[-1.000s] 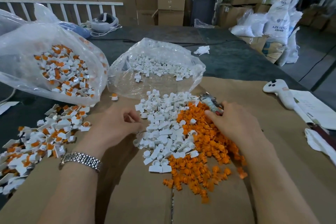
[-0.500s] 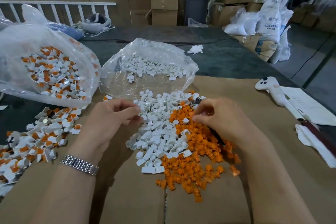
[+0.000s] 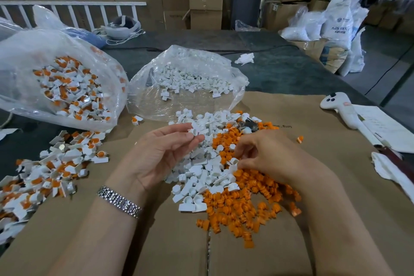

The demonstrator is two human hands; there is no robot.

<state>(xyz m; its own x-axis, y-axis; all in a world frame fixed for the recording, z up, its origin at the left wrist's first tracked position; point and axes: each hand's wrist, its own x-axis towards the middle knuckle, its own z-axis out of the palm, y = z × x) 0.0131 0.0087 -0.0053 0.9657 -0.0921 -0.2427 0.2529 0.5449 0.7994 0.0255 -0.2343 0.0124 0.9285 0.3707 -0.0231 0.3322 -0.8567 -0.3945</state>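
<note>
A heap of small white plastic caps (image 3: 201,170) lies on brown cardboard (image 3: 179,242), with a heap of orange plugs (image 3: 242,204) against its right side. My left hand (image 3: 161,152), palm turned up, pinches one white cap (image 3: 194,130) between thumb and fingertips above the white heap. My right hand (image 3: 268,154) lies over the orange heap with its fingers curled at a white cap (image 3: 234,161) near the heaps' border. Assembled white-and-orange pieces (image 3: 44,175) are spread at the left.
A clear bag of assembled pieces (image 3: 62,83) lies at the left, a clear bag of white caps (image 3: 188,83) behind the heaps. A white controller (image 3: 340,107), papers (image 3: 385,127) and a white cloth (image 3: 392,170) sit at the right. Boxes and sacks stand beyond the table.
My left hand has turned palm up and lifted a white cap. My right hand has drawn back from the far side of the orange heap toward the heaps' border.
</note>
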